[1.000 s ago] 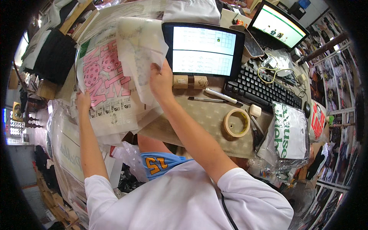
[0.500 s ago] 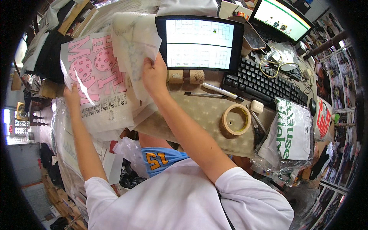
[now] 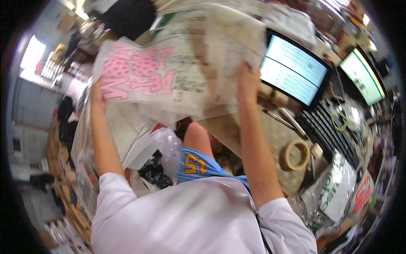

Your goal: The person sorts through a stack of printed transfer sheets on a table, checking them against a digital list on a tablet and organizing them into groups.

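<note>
Between my two hands stretch translucent film sheets with printed designs. My left hand (image 3: 97, 95) is closed on the left edge of a film sheet (image 3: 169, 99) bearing pink block letters and pink dotted balls, with rows of small dark print to their right. Up at the right, my right hand (image 3: 248, 79) pinches a whitish translucent film sheet (image 3: 232, 42) by its lower right edge. The sheets overlap in the middle, and motion blur hides whether they are separate pieces. Both are lifted over the left part of the table.
A tablet-like screen (image 3: 294, 67), a keyboard (image 3: 327, 131) and a monitor (image 3: 363, 76) stand at the right. Nearer lie pens (image 3: 292, 120), a tape roll (image 3: 294, 155) and a plastic-bagged garment (image 3: 336, 190). Black plastic (image 3: 156, 171) lies low beside my knee.
My hands have moved apart, the right one going rightward, spreading the film sheets wide. The view has swung left, so the table things appear farther right.
</note>
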The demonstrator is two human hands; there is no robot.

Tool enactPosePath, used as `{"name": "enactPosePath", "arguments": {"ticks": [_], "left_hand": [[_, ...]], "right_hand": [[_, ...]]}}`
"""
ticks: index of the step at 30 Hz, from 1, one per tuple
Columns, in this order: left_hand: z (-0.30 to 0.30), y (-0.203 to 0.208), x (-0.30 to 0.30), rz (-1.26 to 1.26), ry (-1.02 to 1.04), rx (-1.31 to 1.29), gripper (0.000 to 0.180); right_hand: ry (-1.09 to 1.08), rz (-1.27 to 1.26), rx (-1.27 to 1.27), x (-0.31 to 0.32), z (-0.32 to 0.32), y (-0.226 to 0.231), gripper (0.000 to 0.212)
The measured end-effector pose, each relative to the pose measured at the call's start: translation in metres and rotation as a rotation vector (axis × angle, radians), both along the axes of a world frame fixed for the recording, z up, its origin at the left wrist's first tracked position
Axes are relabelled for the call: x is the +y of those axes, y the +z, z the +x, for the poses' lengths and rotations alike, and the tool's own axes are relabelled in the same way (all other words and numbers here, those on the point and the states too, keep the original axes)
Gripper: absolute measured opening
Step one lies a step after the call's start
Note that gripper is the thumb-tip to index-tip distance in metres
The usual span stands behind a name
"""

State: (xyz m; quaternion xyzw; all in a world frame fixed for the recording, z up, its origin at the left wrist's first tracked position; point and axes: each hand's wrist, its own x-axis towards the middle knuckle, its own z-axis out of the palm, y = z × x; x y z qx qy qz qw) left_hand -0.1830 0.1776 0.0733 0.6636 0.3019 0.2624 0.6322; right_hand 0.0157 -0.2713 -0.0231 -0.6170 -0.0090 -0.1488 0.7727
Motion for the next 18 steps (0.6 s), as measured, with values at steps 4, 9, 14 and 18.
{"name": "enactPosePath", "arguments": {"ticks": [4,9,14,18], "left_hand": [[-0.042,0.010,0.027,0.001,0.008,-0.064,0.040],[-0.093,0.084,0.064,0.416,0.436,0.161,0.046],[-0.145,0.150,0.088,1.282,0.558,0.360,0.041],[-0.160,0.115,0.085,1.860,0.415,0.323,0.031]], "right_hand": [[0.017,0.079,0.081,-0.001,0.002,-0.005,0.030],[0.047,0.052,0.114,-0.008,0.004,-0.006,0.026],[0.078,0.161,0.056,-0.009,0.005,-0.005,0.027],[0.062,0.108,0.040,-0.005,0.001,0.003,0.031]]}}
